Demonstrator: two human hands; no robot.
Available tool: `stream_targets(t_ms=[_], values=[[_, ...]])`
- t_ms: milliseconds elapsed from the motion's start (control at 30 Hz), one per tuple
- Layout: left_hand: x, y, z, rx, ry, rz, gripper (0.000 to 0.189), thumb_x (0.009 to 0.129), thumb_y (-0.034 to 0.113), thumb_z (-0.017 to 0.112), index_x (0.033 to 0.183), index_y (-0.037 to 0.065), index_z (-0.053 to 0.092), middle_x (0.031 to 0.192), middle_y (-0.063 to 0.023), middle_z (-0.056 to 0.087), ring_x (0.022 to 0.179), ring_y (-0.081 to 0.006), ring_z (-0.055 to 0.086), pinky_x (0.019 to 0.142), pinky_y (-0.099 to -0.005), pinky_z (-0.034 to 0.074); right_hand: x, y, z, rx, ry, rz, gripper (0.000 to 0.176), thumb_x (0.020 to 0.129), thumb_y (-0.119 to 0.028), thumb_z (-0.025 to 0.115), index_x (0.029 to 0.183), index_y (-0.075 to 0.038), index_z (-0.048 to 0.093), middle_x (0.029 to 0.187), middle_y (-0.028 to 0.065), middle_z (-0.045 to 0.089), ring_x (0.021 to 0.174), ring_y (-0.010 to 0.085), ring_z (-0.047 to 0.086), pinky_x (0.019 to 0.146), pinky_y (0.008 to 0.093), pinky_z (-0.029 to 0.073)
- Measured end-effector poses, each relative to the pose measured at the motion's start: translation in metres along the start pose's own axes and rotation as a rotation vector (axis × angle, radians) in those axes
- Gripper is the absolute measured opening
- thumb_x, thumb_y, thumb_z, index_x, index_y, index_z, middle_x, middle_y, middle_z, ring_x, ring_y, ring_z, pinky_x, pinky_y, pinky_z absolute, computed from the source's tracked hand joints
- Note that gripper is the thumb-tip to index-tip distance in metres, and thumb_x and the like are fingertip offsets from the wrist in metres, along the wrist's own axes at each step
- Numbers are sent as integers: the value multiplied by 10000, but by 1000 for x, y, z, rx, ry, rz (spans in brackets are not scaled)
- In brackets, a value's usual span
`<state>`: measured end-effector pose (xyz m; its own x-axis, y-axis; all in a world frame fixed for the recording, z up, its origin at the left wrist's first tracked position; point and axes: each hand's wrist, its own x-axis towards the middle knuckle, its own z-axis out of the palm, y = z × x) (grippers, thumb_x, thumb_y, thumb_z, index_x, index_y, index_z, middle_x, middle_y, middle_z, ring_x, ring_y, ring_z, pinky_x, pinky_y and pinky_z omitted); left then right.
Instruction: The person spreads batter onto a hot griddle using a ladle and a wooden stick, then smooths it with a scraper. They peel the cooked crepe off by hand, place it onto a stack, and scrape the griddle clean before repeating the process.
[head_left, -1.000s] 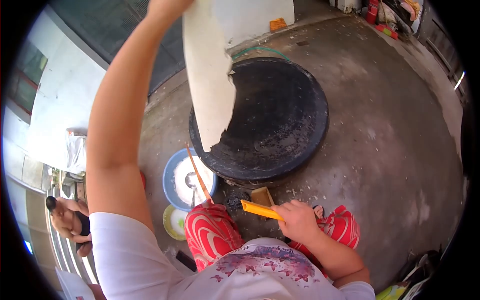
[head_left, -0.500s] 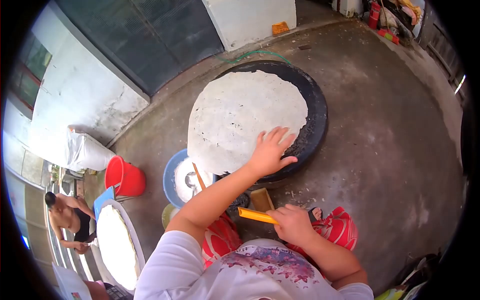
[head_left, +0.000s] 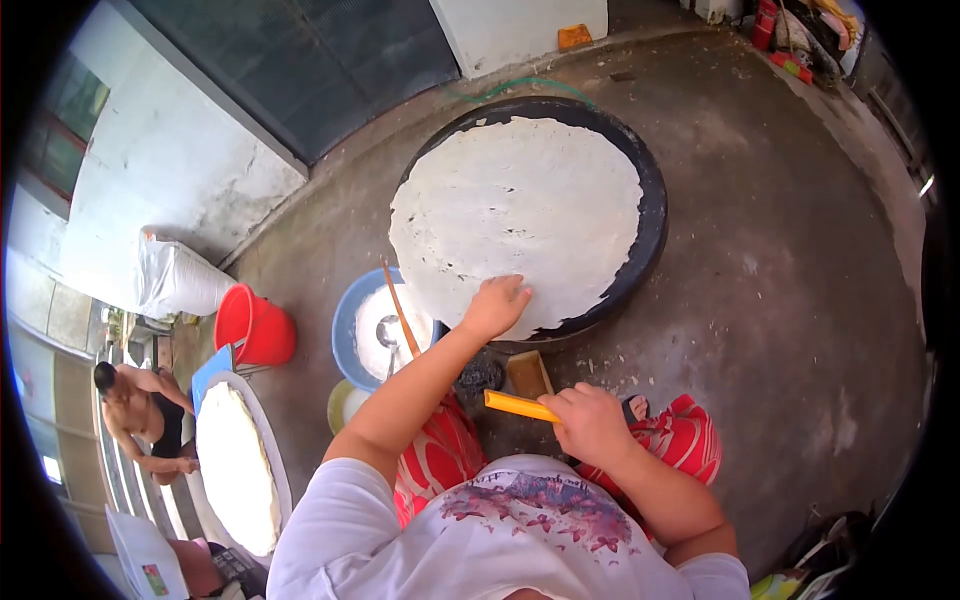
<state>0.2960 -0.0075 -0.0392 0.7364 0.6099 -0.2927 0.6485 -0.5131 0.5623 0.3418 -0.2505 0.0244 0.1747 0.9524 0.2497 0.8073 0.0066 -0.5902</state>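
presently, atop the black disc, the white sheet extends forward from your nearer left hand, loosely spread and empty; short of the disc, your right hand encloses the yellow tool.

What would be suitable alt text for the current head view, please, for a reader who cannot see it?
The left hand reaches over a thin, white, roughly round sheet lying on a large, round, black disc, while the right hand grips a long yellow tool. A round blue basin of white mixture sits nearby.
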Motion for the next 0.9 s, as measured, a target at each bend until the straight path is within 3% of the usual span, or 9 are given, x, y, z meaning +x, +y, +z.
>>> stream_targets(t_ms=[67, 100, 300, 533, 600, 633, 700, 867, 900], values=[[3, -3, 2, 327, 196, 271, 495, 826, 405, 452, 1199, 80, 467, 1294, -106, 414, 1190, -386, 342, 926, -552, 264, 0, 0, 1, -1, 2, 4, 254, 621, -69, 584, 873, -84, 607, 693, 47, 546, 689, 223, 534, 593, 346, 436], [9, -5, 0, 426, 235, 292, 497, 829, 398, 454, 1215, 85, 450, 1356, -47, 341, 1244, -389, 248, 943, -571, 237, 0, 0, 1, -3, 9, 6, 249, 620, -70, 585, 868, -83, 607, 693, 49, 547, 687, 226, 534, 593, 348, 436], [41, 0, 14, 641, 419, 460, 476, 837, 385, 455, 1238, 130, 434, 1341, -7, 369, 1248, -348, 252, 950, -599, 186, -3, 6, 10, -9, 10, -2, 328, 578, -51, 611, 904, -85, 610, 708, 50, 553, 677, 229, 533, 570, 347, 449], [53, 36, 3, 665, 117, 267, 378, 828, 354, 466, 1145, 155, 520, 1252, 16, 468, 1189, -301, 324, 951, -576, 188, -3, 7, 8, -15, 19, 11, 327, 583, -49, 606, 908, -84, 614, 700, 55, 555, 677, 232, 536, 575, 347, 452], [68, 43, -13, 526, -113, 68, 363, 802, 335, 503, 1123, 171, 547, 1257, 15, 461, 1164, -299, 352, 937, -566, 233, -4, 9, 10, -15, 23, 10, 327, 586, -50, 607, 911, -82, 614, 702, 59, 560, 679, 234, 536, 580, 348, 453], [68, 43, -20, 526, -114, 68, 363, 802, 335, 503, 1123, 171, 547, 1257, 15, 461, 1164, -299, 352, 937, -566, 233, -5, 10, 9, -14, 23, 11, 327, 586, -50, 607, 911, -82, 614, 702, 59, 560, 679, 234, 536, 580, 348, 453], [63, 33, -35, 337, 29, 329, 379, 762, 289, 570, 1125, 183, 552, 1266, -9, 450, 1161, -305, 357, 920, -539, 292, -6, 11, 7, 3, 24, 38, 327, 611, -60, 610, 937, -82, 603, 726, 75, 573, 678, 249, 542, 586, 354, 453], [24, -19, -50, 315, 185, 374, 443, 706, 222, 657, 1132, 161, 552, 1278, -73, 427, 1175, -326, 332, 930, -437, 344, -8, 9, -5, 77, 11, 174, 339, 688, -104, 612, 1021, -75, 557, 796, 126, 595, 721, 296, 565, 627, 381, 454], [10, -27, -52, 397, 231, 369, 395, 720, 218, 655, 1098, 141, 570, 1230, -78, 461, 1128, -298, 389, 909, -413, 365, -8, 8, -7, 63, 79, 253, 325, 693, -116, 603, 1011, -75, 553, 784, 122, 592, 729, 299, 568, 633, 393, 456]])
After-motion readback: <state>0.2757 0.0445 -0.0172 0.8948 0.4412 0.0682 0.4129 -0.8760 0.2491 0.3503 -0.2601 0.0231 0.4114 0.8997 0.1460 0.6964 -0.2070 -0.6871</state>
